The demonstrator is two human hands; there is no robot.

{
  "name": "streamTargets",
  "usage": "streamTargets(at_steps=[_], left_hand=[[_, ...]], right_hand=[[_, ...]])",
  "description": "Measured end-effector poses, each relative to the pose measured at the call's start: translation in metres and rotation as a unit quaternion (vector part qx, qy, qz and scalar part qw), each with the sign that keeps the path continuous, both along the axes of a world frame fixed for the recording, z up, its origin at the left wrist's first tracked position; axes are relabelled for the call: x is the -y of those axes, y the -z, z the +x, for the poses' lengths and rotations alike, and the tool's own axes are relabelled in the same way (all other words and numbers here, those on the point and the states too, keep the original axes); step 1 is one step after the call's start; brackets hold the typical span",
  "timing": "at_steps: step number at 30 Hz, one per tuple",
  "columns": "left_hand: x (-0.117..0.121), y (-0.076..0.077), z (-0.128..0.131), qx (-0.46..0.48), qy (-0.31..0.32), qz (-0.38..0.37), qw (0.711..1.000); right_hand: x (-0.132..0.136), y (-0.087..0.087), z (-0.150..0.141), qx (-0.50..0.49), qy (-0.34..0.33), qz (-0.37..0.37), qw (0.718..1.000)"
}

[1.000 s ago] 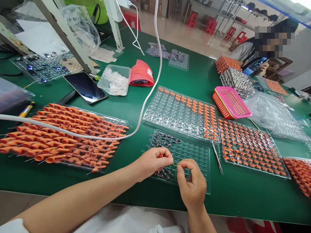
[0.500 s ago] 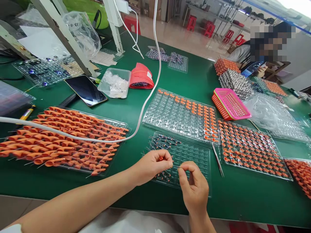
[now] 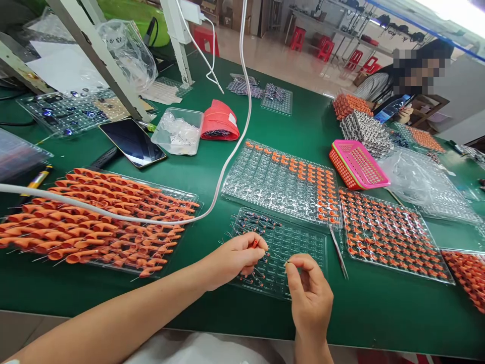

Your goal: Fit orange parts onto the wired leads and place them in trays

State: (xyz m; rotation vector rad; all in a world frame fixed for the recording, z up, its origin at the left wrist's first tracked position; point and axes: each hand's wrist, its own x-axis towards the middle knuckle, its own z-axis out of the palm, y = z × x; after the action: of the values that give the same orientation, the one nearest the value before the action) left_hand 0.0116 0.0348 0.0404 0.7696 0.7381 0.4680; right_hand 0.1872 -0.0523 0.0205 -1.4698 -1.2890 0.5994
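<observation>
My left hand (image 3: 240,260) is closed in a pinch around a small orange-red tubular piece (image 3: 255,243), most of it hidden by the fingers. To its right, the thumb and index finger of my right hand (image 3: 311,293) are pinched together; a tiny thin bit shows at their tips, too small to name. Both hands are over a clear blister tray (image 3: 303,237). Small dark pieces with orange ends and thin wire leads (image 3: 257,220) lie on the tray's left part, some hidden by my left hand. A pair of tweezers (image 3: 338,253) lies just right of the tray.
Behind is a clear tray (image 3: 261,174) partly filled with orange pieces; a fuller one (image 3: 394,235) lies right. Orange pieces with wires (image 3: 113,212) fill the left tray, crossed by a white cable (image 3: 223,172). A pink basket (image 3: 361,164) stands behind. A person (image 3: 379,83) sits far right.
My right hand has moved slightly right and down, widening the gap between my hands. The orange-red piece in my left hand has tilted. The view has shifted a little.
</observation>
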Motion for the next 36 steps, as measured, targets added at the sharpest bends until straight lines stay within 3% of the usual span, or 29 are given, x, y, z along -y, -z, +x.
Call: streamTargets(at_steps=[5, 11, 19, 32, 36], left_hand=[[0.002, 0.001, 0.002, 0.041, 0.005, -0.039, 0.998], [0.007, 0.0, 0.004, -0.024, 0.008, 0.098, 0.995], [0.011, 0.005, 0.004, -0.103, 0.006, 0.27, 0.957], [0.011, 0.011, 0.002, -0.123, 0.009, 0.332, 0.935], [0.012, 0.013, 0.001, -0.141, 0.015, 0.401, 0.905]], right_hand=[[-0.001, -0.002, 0.0, 0.018, 0.012, -0.013, 1.0], [-0.003, -0.001, 0.001, 0.021, 0.009, -0.015, 1.0], [-0.004, -0.002, 0.0, 0.057, -0.023, -0.014, 0.998], [-0.006, -0.003, -0.002, 0.087, -0.041, -0.011, 0.995], [-0.007, -0.004, -0.004, 0.109, -0.041, -0.003, 0.993]])
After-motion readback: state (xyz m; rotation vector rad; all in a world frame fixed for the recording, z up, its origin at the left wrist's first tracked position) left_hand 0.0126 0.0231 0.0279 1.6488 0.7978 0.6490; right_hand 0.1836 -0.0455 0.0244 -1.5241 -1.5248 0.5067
